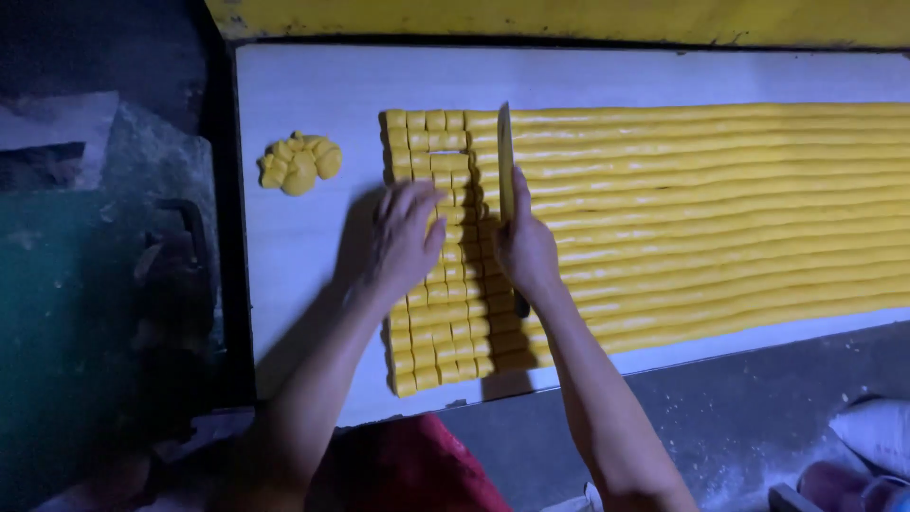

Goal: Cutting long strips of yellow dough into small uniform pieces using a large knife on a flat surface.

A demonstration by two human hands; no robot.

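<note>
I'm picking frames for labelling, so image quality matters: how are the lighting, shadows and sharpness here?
Head view: the white board and yellow dough ropes are brightly lit and sharp; the left hand casts a soft shadow leftward; the surroundings left of the board are near black.

Food workshop: long white board [303, 95] with yellow dough ropes [720, 190], floury floor [720, 417].

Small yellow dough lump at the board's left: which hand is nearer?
Left. The left hand lies right of the small yellow dough lump; the right hand, gripping the knife, is farther right.
</note>
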